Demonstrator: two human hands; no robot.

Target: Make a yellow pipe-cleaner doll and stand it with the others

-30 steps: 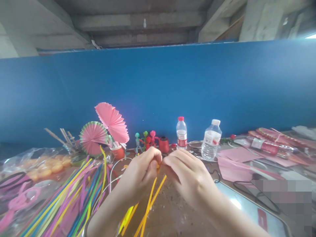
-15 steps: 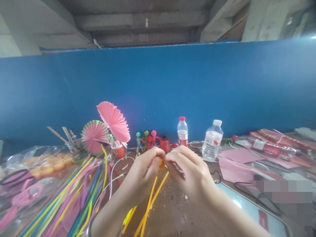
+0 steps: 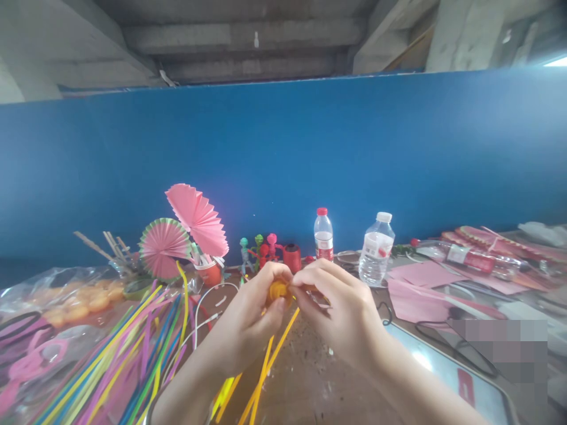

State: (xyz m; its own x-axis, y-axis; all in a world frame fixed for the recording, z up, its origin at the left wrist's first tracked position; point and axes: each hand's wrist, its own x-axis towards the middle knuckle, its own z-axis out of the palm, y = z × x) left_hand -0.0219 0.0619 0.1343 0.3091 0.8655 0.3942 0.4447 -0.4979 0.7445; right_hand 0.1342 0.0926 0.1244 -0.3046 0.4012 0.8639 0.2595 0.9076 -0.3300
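Observation:
Between thumb and fingers, my left hand grips a small rounded bundle of orange-yellow pipe cleaner, which looks coiled. The fingertips of my right hand pinch at the bundle's right side; what exactly lies between them is too small to make out. Below the hands, loose orange pipe cleaners cross on the brown table. Small coloured pipe-cleaner figures and a red pot stand just beyond my hands.
Many coloured pipe cleaners spread at left. Paper fans rise from a red cup. Two bottles stand behind: one red-capped, one white-capped. Pink paper and a phone-like white slab lie right.
My left thumb has shifted downward, so more of the orange-yellow bundle shows. Both hands stay together at it. The whole view has shifted slightly.

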